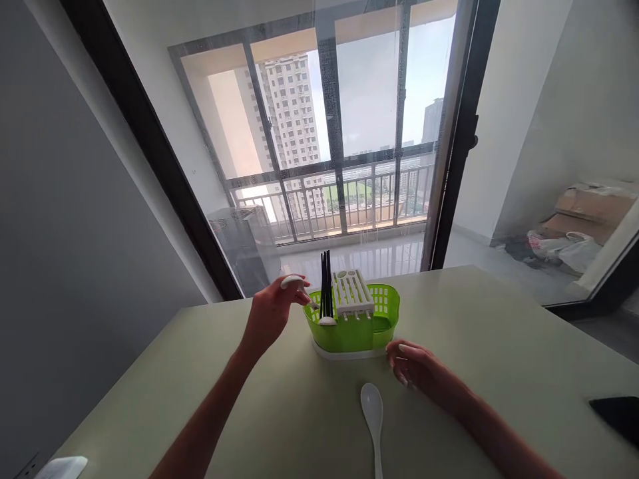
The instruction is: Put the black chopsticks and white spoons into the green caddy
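Observation:
My left hand (272, 309) is closed around a white spoon (293, 282) with a curved end, held at the left end of a green basket (354, 336). The spoon's lower part reaches down into the basket and is partly hidden. Black chopsticks (325, 286) stand upright in the basket's left part, with a small white rounded piece (327, 321) at the rim before them. Over the middle sits a white slotted rack (352, 291). My right hand (412, 366) is open, fingers loosely curved, by the basket's right front corner. Another white spoon (372, 406) lies on the table in front.
The pale green table (479, 326) carries a dark object (618, 416) at the right edge and a white item (62, 467) at the lower left. Behind stands a glass door with a dark frame (456, 133). Cardboard boxes (599, 209) and bags are on the floor at right.

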`<state>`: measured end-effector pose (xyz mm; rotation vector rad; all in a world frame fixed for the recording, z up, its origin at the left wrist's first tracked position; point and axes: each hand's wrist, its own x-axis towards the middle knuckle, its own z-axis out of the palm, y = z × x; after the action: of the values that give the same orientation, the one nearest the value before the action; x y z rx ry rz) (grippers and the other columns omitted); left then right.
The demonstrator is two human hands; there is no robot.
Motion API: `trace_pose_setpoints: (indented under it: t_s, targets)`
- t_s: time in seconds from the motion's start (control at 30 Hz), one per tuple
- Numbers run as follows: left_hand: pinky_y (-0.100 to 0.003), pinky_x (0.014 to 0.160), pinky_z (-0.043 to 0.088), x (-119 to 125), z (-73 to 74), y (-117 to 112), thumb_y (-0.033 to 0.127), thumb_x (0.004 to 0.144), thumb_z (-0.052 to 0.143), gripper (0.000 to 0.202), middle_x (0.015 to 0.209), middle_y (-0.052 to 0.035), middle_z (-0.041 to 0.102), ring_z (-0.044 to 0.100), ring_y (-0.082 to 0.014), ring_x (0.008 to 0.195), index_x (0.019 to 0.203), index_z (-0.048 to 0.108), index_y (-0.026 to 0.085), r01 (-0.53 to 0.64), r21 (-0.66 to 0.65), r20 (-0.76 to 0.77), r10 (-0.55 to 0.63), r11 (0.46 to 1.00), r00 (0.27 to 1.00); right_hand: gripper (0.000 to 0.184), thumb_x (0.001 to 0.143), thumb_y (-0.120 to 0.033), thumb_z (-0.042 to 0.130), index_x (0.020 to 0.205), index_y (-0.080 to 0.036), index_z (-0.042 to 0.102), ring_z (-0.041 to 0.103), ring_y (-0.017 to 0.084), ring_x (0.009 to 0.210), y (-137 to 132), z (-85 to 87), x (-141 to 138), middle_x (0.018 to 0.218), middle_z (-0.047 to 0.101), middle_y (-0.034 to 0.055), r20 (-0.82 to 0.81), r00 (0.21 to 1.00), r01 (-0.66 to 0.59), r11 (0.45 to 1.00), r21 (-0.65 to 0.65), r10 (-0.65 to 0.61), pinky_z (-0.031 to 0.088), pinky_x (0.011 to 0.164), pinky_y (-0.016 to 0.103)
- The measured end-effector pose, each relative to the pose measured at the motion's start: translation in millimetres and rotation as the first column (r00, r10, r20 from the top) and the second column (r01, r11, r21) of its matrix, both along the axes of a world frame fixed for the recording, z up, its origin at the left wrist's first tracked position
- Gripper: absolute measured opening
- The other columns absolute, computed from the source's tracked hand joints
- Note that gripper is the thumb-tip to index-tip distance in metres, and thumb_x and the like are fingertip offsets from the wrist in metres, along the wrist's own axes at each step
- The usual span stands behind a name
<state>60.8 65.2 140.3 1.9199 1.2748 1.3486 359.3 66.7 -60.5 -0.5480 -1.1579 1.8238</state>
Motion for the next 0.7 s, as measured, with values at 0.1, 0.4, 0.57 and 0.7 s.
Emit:
trace_pose_setpoints:
  t_s: [0.1, 0.4, 0.57, 0.7]
  targets:
    - [-0.035, 0.090, 0.059, -6.9, -24.2, 12.6, 0.045, 0.104, 0.053, 0.031, 0.094, -0.0043, 0.079, 0.075, -0.0189, 0.084, 0.113, 0.069, 0.019, 0.013, 0.005, -0.080, -0.012, 1.000, 0.997, 0.038, 0.092, -0.056, 0.067, 0.098, -0.019, 0.073, 0.055, 0.012, 0.061, 0.6, 1.4, 1.1, 0.083, 0.067, 0.0017, -0.001, 1.000, -0.009, 1.000, -0.018, 0.009, 0.037, 0.050, 0.024]
    - [-0.031, 0.084, 0.054, -10.1, -38.5, 10.5, 0.040, 0.104, 0.049, 0.031, 0.112, -0.0065, 0.079, 0.068, -0.0184, 0.085, 0.111, 0.073, 0.022, 0.040, -0.040, -0.304, -0.050, 0.998, 0.951, 0.036, 0.087, -0.054, 0.076, 0.093, -0.019, 0.072, 0.053, 0.010, 0.062, -1.0, 7.9, -1.6, 0.082, 0.066, 0.0002, 0.038, 0.999, 0.023, 0.998, -0.061, -0.021, 0.041, 0.056, 0.024]
    - [-0.030, 0.082, 0.052, -14.0, -42.2, 11.0, 0.042, 0.104, 0.048, 0.033, 0.111, -0.0053, 0.079, 0.066, -0.0179, 0.084, 0.113, 0.073, 0.022, 0.052, -0.087, -0.360, -0.080, 0.995, 0.930, 0.034, 0.087, -0.051, 0.079, 0.087, -0.018, 0.071, 0.053, 0.011, 0.067, -0.6, 6.8, -2.2, 0.080, 0.065, -0.0007, 0.037, 0.998, 0.046, 0.995, -0.085, -0.043, 0.043, 0.061, 0.025]
    - [-0.031, 0.085, 0.052, -19.5, -45.8, 14.5, 0.042, 0.104, 0.050, 0.033, 0.112, -0.0065, 0.079, 0.067, -0.0186, 0.087, 0.113, 0.073, 0.021, 0.098, -0.102, -0.353, -0.128, 0.990, 0.927, 0.035, 0.086, -0.051, 0.080, 0.084, -0.017, 0.070, 0.052, 0.010, 0.066, 0.0, 4.4, -2.4, 0.079, 0.064, -0.0005, 0.056, 0.998, 0.047, 0.994, -0.095, -0.042, 0.042, 0.061, 0.025]
